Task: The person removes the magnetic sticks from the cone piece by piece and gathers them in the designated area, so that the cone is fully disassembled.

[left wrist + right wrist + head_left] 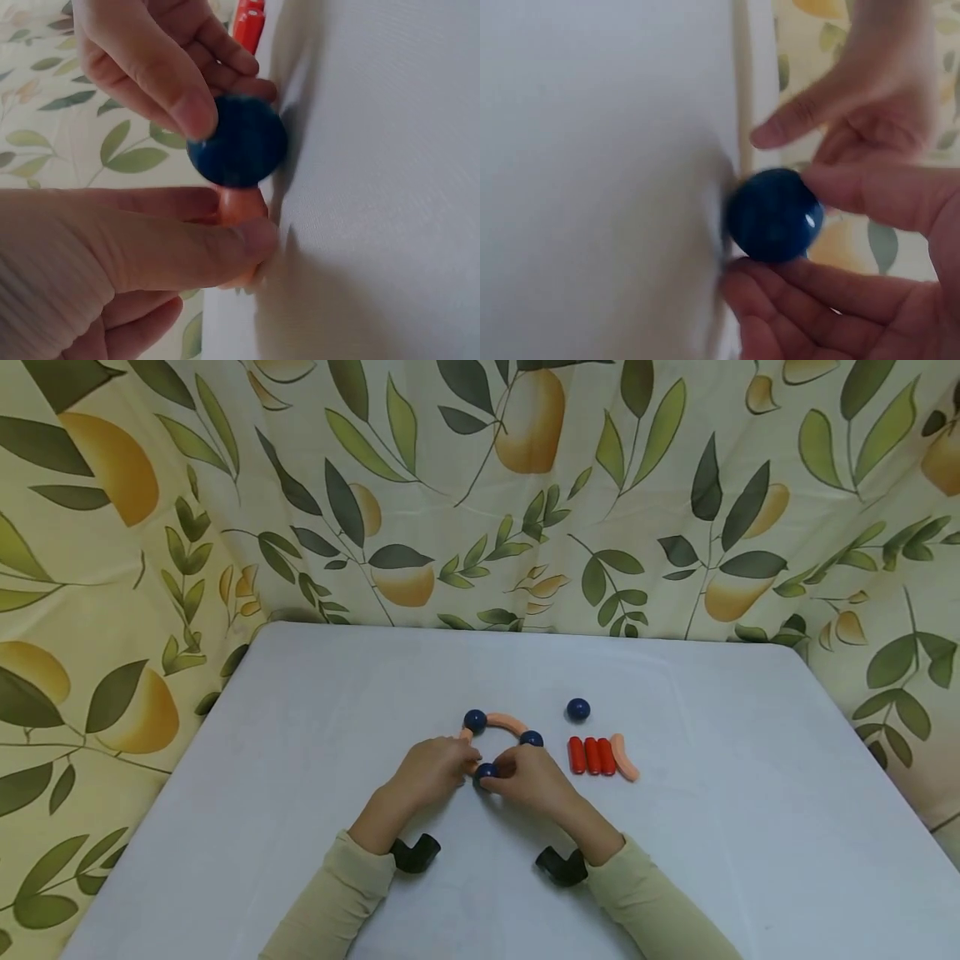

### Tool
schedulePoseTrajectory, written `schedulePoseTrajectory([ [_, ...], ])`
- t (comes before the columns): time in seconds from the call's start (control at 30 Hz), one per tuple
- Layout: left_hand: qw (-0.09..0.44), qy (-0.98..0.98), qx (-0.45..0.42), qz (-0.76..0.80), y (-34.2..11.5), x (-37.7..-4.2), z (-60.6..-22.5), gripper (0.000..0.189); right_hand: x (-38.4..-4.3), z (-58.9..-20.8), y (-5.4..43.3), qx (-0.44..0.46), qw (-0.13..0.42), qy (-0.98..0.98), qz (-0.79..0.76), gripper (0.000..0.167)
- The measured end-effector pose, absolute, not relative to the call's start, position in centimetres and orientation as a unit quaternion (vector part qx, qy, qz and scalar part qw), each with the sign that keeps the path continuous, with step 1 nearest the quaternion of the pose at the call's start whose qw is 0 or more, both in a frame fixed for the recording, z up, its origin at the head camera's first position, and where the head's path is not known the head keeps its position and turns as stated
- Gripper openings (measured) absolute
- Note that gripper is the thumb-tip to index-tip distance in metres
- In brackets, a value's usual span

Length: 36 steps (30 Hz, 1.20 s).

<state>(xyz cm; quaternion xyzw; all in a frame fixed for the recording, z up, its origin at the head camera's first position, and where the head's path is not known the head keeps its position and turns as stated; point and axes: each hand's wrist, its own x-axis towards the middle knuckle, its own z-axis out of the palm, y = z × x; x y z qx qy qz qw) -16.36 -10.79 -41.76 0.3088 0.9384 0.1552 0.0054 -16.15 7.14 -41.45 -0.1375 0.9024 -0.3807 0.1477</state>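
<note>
Nearest: pale sleeves [330, 897], black fittings [417, 853] at the wrists; just beyond, left hand [438, 767] pinches a peach curved rod [244, 204], thumb against forefinger; right hand [536, 781] clamped, thumb and fingers, on the near blue ball [486, 772], which meets the rod's end above the white table [300, 735]; depth of the joint, cannot tell.

Handling, my judgement: brace the rod close to the ball; press straight along its end, not sideways, lest farther joints twist.

Beyond the hands: far-left blue ball [475, 721], peach arc [507, 723], right-hand blue ball [531, 739], set in a curve; to their right, three red rods [593, 756], loose peach rod [624, 758] beside; farther, lone blue ball [578, 710]; last, leaf-and-fruit cloth [405, 560].
</note>
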Motion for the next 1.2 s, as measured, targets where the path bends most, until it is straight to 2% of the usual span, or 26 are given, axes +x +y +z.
schedulePoseTrajectory([
  [0.2, -0.02, 0.922, 0.346, 0.172, -10.4, -16.4, -42.0, 0.004, -16.7, -40.9, 8.7, -0.151, 0.189, 0.896, -0.373, 0.022],
  [0.37, -0.002, 0.92, 0.345, 0.187, -10.1, -16.5, -42.1, 0.011, -17.3, -40.4, 9.7, -0.17, 0.206, 0.891, -0.367, 0.023],
  [0.67, -0.009, 0.908, 0.354, 0.223, -10.2, -16.7, -42.6, 0.014, -17.2, -40.6, 9.4, -0.18, 0.191, 0.896, -0.358, 0.031],
  [0.93, -0.002, 0.906, 0.348, 0.24, -10.1, -17.0, -42.6, 0.014, -17.2, -40.5, 9.8, -0.21, 0.193, 0.895, -0.343, 0.027],
  [1.2, 0.006, 0.915, 0.323, 0.243, -10.4, -16.9, -42.4, 0.015, -17.6, -40.1, 11.4, -0.168, 0.189, 0.898, -0.359, 0.03],
])
